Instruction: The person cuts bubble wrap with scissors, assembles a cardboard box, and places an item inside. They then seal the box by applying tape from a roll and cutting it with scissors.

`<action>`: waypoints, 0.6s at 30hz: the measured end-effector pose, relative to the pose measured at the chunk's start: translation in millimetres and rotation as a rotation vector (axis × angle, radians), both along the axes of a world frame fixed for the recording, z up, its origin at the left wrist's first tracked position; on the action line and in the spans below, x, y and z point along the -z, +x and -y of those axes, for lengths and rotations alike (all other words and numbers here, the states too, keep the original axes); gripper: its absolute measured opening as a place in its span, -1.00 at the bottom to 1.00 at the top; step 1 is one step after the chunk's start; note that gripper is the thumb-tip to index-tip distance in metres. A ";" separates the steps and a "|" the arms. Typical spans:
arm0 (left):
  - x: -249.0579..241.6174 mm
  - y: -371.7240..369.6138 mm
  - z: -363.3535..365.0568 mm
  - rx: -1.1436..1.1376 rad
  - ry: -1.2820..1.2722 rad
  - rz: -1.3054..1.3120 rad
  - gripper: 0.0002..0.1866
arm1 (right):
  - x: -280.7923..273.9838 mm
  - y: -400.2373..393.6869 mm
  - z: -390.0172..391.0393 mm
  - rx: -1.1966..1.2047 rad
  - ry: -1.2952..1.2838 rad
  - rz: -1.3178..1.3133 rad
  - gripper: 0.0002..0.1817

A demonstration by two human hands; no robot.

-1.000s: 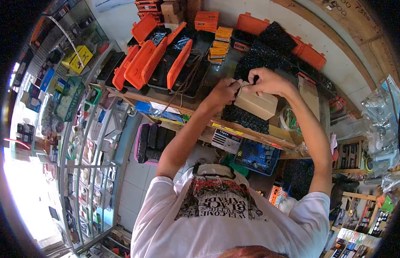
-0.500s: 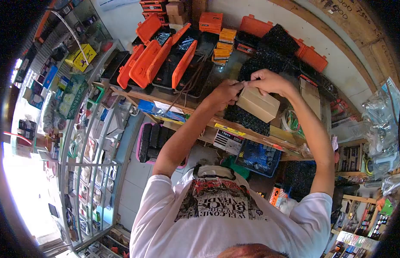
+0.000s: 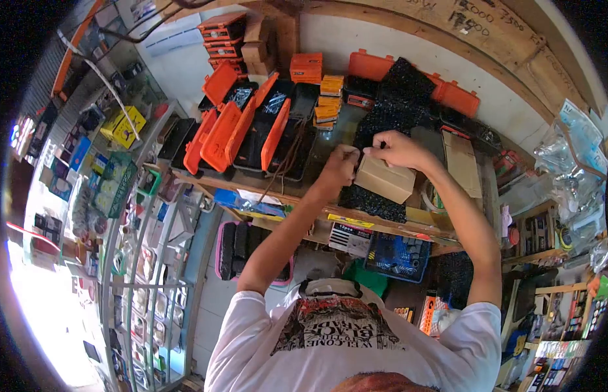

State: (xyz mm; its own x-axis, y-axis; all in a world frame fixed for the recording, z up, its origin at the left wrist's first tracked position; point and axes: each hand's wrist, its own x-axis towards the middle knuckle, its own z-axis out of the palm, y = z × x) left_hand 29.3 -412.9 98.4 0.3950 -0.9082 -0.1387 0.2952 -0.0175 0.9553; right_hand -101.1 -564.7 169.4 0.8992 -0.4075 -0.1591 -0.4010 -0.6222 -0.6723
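Note:
A small brown cardboard box (image 3: 386, 183) lies on black bubble wrap (image 3: 372, 202) at the front of the wooden counter. My left hand (image 3: 343, 164) is closed just off the left end of the box; whatever its fingers hold is too small to make out. Over the back edge of the box reaches my right hand (image 3: 396, 150), fingers pinched at the upper left corner. To the right lies a flat piece of cardboard (image 3: 460, 163), and a roll of tape (image 3: 431, 196) sits partly behind my right forearm.
Black toolboxes with open orange lids (image 3: 227, 130) line the counter's left half. Small orange-yellow boxes (image 3: 328, 108) are stacked behind my hands. Below stand a blue crate (image 3: 400, 258) and a pink-rimmed bin (image 3: 220, 251). A glass display case (image 3: 147, 287) stands left.
My hands have moved slightly apart at the left end of the box; before, their fingertips met there. The camera view has shifted, so the counter sits a little lower and further left.

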 end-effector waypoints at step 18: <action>-2.1 -1.2 7.3 -0.171 -0.194 0.753 -0.75 | -6.6 -89.3 -107.0 0.194 -0.723 0.176 -0.59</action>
State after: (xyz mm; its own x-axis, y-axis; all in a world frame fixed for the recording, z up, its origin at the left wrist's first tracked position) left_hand 28.1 -420.2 100.5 0.4557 -0.8071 0.3755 -0.4478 0.1567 0.8803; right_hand -190.4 -457.7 176.0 0.7882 -0.5093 0.3455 -0.4731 -0.8605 -0.1892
